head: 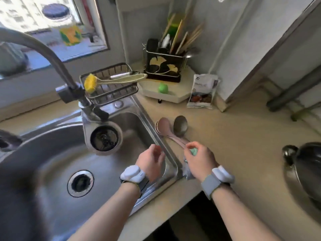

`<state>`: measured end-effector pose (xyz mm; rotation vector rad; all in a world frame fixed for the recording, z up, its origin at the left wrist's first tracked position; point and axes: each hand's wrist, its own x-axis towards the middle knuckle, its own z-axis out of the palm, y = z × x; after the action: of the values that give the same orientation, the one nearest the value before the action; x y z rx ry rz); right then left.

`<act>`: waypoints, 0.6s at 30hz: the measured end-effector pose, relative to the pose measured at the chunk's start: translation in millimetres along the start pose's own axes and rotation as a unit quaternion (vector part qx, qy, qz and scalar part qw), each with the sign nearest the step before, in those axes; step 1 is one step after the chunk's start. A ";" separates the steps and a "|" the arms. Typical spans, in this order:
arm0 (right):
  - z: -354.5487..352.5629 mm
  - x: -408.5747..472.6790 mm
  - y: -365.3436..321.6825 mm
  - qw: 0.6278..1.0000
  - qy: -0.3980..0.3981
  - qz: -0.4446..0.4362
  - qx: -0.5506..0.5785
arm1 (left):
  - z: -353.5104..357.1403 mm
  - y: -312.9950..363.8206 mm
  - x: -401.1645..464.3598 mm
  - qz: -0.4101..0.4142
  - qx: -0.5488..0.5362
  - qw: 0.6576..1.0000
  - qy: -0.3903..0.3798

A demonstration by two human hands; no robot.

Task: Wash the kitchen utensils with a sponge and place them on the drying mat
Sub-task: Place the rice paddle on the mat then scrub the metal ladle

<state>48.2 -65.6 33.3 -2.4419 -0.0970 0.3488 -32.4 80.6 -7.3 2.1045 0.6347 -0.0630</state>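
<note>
Head view: right hand (199, 158) grips a green-tipped handle, likely a spoon being set beside the pink spoon (164, 125) and metal spoon (180, 125) on the worktop (234, 145) by the sink (52, 153). Left hand (151, 160) hovers over the basin, fingers loosely curled, holding nothing; no drying mat is identifiable, and the yellow sponge brush (90, 83) rests on its wire rack (111, 91).

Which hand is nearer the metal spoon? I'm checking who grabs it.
Right. The right hand is just below the metal spoon, at the handles; the left hand hovers over the sink.

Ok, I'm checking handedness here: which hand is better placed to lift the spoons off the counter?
Probably the right hand: it is already at the pink spoon handles. The left hand hovers empty over the sink.
</note>
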 end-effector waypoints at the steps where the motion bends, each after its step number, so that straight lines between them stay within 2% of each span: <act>1: -2.4 11.7 9.6 0.999 -0.016 -0.006 -0.028 | 9.9 5.4 7.1 -0.006 -0.003 1.000 -0.002; 3: -4.5 31.5 22.0 0.994 -0.047 -0.028 -0.091 | 25.5 11.8 17.8 -0.019 -0.008 1.000 0.000; 7: -11.0 68.3 31.4 0.982 -0.048 -0.051 -0.174 | 48.2 18.6 32.5 -0.038 0.008 0.999 -0.014; 10: -8.5 87.6 38.2 0.966 -0.109 -0.052 -0.228 | 59.5 18.1 40.5 -0.024 0.049 0.998 -0.013; 18: -2.5 103.3 42.5 0.954 -0.189 -0.056 -0.225 | 65.5 14.9 45.1 -0.013 0.073 0.997 -0.006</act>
<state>147.4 -84.0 -14.7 -2.7632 -0.5301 0.8170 26.0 41.0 -46.8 2.2347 0.6673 -0.1397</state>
